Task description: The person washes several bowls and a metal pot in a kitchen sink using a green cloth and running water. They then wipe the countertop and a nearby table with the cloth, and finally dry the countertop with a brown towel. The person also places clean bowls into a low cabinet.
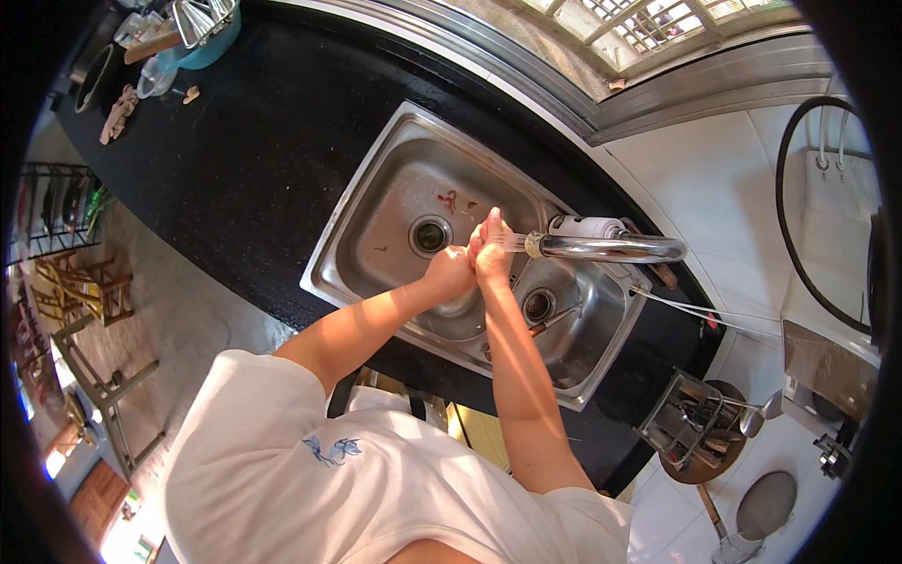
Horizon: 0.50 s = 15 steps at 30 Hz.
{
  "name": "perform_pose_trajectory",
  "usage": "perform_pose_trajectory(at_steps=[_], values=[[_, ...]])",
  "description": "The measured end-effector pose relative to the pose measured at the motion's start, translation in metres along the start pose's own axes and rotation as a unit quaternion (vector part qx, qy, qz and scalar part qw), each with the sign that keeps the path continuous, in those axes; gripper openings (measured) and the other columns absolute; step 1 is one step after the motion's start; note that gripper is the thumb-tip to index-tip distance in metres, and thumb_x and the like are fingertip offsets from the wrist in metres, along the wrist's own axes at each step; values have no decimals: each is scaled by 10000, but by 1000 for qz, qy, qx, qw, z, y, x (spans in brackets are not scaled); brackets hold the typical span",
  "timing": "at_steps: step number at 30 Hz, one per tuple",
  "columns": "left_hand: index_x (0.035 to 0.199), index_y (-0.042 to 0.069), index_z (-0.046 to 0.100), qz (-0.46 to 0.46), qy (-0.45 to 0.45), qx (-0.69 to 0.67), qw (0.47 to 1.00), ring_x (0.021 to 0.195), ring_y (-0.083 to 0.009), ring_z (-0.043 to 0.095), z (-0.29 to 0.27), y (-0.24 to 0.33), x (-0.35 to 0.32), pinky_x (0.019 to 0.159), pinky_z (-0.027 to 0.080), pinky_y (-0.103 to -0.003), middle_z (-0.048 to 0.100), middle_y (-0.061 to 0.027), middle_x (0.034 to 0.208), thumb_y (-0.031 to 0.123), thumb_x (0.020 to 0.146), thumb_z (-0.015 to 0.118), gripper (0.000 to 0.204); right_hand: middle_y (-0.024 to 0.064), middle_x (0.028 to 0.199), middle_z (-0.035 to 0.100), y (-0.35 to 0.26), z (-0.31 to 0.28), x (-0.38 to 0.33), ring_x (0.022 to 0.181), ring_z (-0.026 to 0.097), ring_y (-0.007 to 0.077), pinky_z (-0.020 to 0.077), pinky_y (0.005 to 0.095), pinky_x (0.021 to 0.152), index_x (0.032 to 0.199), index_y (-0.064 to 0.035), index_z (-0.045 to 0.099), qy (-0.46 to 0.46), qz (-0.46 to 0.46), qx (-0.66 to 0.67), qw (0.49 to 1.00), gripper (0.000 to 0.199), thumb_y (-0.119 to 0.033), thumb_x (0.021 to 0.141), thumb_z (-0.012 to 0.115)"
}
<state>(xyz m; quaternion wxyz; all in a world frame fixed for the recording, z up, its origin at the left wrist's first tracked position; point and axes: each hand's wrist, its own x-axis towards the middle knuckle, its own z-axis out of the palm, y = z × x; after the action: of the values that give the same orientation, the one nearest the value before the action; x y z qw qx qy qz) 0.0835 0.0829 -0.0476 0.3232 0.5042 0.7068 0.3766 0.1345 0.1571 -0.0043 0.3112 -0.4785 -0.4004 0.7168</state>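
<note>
Both my hands are together over the double-bowl steel sink (318, 273), near the divider between its bowls. A stream of water (512, 242) runs from the tip of the chrome tap (615, 248) onto my right hand (490, 246), whose fingers look loosely spread. My left hand (451, 273) is closed and presses against the right one near its wrist. Whatever lies inside its curled fingers is hidden. Beyond my hands, the larger bowl has a round drain (430, 235) and small reddish scraps (448, 201). A second drain (539, 305) and a thin utensil (552, 322) show in the smaller bowl.
Black countertop (235, 169) surrounds the sink. A blue basin (214, 49), clear plastic container (156, 75) and crumpled cloth (119, 115) sit at the far left. Behind the tap lies a white cylinder (587, 227). A utensil rack (691, 423) stands at the right.
</note>
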Motion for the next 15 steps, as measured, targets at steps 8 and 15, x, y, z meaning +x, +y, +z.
perform_pose_trajectory(at_steps=[8,15], values=[[696,82,650,65,-62,256,962,619,-300,650,1,-30,4,554,509,-408,660,-116,683,266,737,594,197,13,553,402,67,-28,31,379,386,148,308,302,334,673,-107,429,161,0,118,980,268,-205,918,472],[799,108,673,-59,-195,267,942,672,-234,643,13,18,45,565,494,-404,666,-71,738,413,841,535,337,110,726,567,39,-106,45,705,584,274,485,447,611,829,-86,549,93,142,307,936,249,-285,917,428]])
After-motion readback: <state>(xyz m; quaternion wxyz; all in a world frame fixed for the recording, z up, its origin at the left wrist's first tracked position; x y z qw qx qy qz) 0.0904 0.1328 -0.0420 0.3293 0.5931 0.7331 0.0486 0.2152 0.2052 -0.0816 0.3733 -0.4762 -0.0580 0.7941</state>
